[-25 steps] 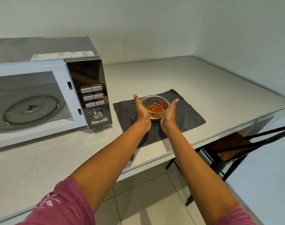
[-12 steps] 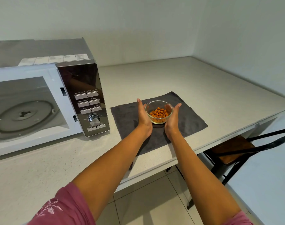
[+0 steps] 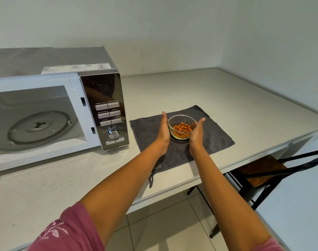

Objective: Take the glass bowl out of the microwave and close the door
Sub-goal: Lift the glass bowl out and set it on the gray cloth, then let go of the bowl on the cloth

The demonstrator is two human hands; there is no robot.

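Note:
A small glass bowl with orange nuts in it rests on a dark grey cloth on the counter, to the right of the microwave. My left hand presses flat against its left side. On the other side my right hand cups it, fingers straight. The microwave stands at the left with its cavity exposed and its glass turntable bare. Its door is swung out of view past the left edge.
The pale counter runs back to the corner walls at the right. A dark-framed wooden stool stands under the counter's right edge. Another pale surface fills the lower right, with tiled floor between.
Both hands have lowered the bowl onto the grey cloth, where it now rests. They stay at its sides. The microwave has not changed.

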